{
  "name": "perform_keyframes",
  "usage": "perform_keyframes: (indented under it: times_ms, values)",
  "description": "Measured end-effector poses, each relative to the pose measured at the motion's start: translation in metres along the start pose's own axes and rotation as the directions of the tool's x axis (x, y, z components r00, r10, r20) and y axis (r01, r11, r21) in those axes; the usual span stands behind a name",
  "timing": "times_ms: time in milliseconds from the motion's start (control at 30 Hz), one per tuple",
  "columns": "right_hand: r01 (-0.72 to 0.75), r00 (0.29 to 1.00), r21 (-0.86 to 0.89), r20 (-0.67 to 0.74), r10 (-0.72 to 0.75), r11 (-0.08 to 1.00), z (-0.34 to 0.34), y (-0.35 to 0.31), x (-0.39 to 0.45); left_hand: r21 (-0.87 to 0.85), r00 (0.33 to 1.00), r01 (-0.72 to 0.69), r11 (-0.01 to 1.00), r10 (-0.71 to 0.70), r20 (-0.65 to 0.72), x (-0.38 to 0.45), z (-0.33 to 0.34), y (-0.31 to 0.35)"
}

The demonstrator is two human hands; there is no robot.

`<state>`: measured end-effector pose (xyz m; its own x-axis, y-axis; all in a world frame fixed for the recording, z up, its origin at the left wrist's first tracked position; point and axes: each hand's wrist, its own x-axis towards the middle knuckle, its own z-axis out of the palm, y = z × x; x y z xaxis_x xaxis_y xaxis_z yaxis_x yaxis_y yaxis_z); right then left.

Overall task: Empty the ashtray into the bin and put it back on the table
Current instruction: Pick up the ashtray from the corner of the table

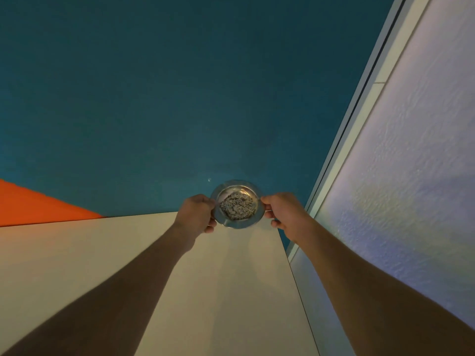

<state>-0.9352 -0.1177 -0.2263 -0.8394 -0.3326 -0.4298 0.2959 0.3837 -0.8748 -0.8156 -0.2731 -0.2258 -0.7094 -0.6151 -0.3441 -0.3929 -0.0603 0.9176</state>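
A round metal ashtray [236,203] holds a grey speckled heap of ash in its middle. It sits level at the far right corner of the pale table [218,278], partly past the table's far edge. My left hand [196,213] grips its left rim. My right hand [284,213] pinches its right rim with thumb and fingers. Whether the ashtray rests on the table or is lifted just off it cannot be told. No bin is in view.
Beyond the table lies a teal floor [180,98] with an orange area [30,204] at the left. A white textured wall [411,150] with a pale skirting strip [359,106] runs along the right, close to the table's right edge.
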Motion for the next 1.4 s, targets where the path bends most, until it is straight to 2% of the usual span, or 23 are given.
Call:
perform_keyframes:
  times_ms: [333, 700, 1067, 1400]
  values:
    - [0.115, 0.992, -0.072, 0.058, -0.111, 0.991, 0.018, -0.044, -0.083, -0.018, 0.999, -0.041, 0.999, 0.040, -0.037, -0.069, -0.063, 0.039]
    - [0.219, 0.966, -0.119, 0.169, -0.198, 0.968, 0.073, -0.089, -0.184, -0.024, 0.992, -0.070, 0.997, 0.067, -0.109, -0.153, -0.163, 0.060]
    - [0.276, 0.937, -0.129, 0.256, -0.237, 0.952, 0.167, -0.108, -0.263, -0.062, 0.981, -0.107, 0.992, 0.096, -0.167, -0.213, -0.280, 0.046]
    - [0.293, 0.891, -0.135, 0.397, -0.219, 0.947, 0.298, -0.109, -0.319, -0.091, 0.964, -0.059, 0.994, 0.033, -0.265, -0.245, -0.415, -0.004]
